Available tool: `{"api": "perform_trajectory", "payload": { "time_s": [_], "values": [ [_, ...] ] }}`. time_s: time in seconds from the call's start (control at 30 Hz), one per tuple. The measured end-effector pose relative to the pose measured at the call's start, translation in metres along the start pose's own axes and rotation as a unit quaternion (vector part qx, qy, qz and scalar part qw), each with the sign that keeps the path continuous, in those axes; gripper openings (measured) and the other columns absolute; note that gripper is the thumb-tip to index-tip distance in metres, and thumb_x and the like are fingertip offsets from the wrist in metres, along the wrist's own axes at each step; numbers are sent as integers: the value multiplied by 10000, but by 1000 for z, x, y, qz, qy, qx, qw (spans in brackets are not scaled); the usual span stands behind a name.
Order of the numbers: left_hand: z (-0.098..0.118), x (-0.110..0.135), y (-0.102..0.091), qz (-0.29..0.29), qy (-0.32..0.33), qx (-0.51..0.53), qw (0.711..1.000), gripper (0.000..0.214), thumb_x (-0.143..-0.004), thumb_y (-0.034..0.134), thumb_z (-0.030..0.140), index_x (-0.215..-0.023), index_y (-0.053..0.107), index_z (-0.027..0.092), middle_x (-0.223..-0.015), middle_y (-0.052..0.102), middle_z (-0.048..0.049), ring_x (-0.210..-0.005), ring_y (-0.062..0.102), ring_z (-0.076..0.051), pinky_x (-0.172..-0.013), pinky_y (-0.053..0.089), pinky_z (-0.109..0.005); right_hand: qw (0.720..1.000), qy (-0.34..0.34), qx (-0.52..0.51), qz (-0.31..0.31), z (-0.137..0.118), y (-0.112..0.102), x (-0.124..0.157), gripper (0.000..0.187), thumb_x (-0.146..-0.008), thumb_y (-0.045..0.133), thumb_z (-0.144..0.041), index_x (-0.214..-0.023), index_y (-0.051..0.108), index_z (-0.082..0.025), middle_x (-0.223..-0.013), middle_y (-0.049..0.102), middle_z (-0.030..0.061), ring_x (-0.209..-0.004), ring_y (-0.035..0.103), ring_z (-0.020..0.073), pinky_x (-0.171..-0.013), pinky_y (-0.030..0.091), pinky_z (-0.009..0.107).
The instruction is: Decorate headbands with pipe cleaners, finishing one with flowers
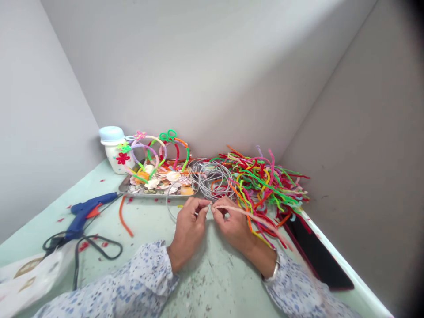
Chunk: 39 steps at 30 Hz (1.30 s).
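Grey walls close around a pale green table (205, 274). At its middle I see the left hand (189, 221) and right hand (232, 224) with fingertips together, both pinching one end of a pink pipe cleaner (255, 217), just in front of the coloured pile (265, 185) and the tray (126, 189).

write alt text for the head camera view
The left hand and right hand pinch a pink pipe cleaner over a pale green table. A pile of coloured pipe cleaners lies to the right, a blue glue gun to the left.
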<state>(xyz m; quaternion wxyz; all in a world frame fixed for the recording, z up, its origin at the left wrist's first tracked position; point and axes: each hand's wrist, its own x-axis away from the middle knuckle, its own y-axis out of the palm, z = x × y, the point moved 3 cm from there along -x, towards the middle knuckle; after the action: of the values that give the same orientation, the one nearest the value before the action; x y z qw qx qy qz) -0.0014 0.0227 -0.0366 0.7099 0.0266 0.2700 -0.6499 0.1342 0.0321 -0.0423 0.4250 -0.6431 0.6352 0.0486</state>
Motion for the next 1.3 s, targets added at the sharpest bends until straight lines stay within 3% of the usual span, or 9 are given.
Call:
{"api": "perform_trajectory", "payload": {
  "time_s": [0.6,0.77,0.9,1.1,1.3],
  "values": [
    [-5,1,7,-69,18,-52,996,228,-812,447,59,-798,630,193,-786,562,-9,-771,531,-147,-708,406,-268,993,-43,100,-34,-3,-4,3,131,-884,448,-198,-824,564,-183,-778,574,50,-738,556,176,-674,424,282],
    [-5,1,7,-81,32,-66,994,230,-812,437,54,-806,621,192,-781,555,-10,-775,518,-152,-708,395,-273,999,19,23,-23,7,-1,2,147,-889,454,-207,-808,575,-185,-790,588,38,-775,558,178,-727,421,290],
    [-5,2,7,-85,32,-79,993,229,-814,430,65,-811,621,193,-777,546,-14,-764,510,-158,-698,396,-280,991,96,-94,-8,16,3,2,138,-874,490,-249,-788,576,-184,-773,583,24,-729,544,164,-670,425,271],
    [-2,3,8,-89,37,-73,993,241,-806,426,51,-820,614,201,-802,562,-14,-790,528,-161,-725,406,-284,942,228,-244,-29,21,7,-2,202,-827,528,-320,-682,549,-182,-529,469,-43,-488,428,116,-486,343,239],
    [2,4,6,-68,35,-63,995,239,-807,431,46,-821,609,203,-791,556,-2,-769,532,-150,-710,406,-270,902,289,-317,-44,24,10,-3,197,-776,553,-342,-674,536,-175,-542,518,-34,-453,439,93,-423,295,211]
  ]
}}
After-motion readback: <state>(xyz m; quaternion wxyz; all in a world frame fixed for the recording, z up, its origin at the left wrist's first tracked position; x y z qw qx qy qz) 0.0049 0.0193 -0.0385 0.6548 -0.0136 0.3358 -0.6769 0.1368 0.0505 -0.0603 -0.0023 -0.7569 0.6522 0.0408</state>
